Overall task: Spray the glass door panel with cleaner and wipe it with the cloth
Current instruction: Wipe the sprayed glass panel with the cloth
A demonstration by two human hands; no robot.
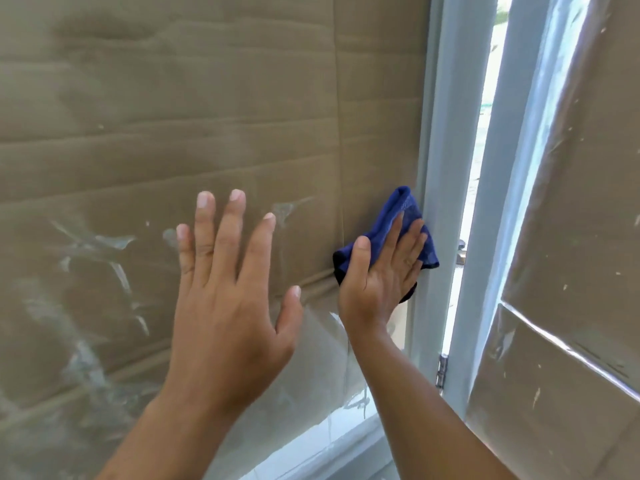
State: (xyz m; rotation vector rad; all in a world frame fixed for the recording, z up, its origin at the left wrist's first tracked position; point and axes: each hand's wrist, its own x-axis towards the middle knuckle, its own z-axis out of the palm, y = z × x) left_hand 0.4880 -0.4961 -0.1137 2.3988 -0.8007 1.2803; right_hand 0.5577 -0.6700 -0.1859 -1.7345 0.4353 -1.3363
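Note:
The glass door panel [173, 133] fills the left and middle of the view, with brown cardboard behind it and white smears across its lower left. My left hand [225, 289] lies flat on the glass with its fingers spread and holds nothing. My right hand [384, 268] presses a blue cloth [401, 209] against the glass with straight fingers, right beside the panel's right frame. No spray bottle is in view.
A pale grey-blue door frame [446, 168] runs top to bottom right of the cloth, with a hinge [442, 370] low on it. A narrow bright gap [481, 168] shows the outdoors. A second covered panel [571, 237] stands at the far right.

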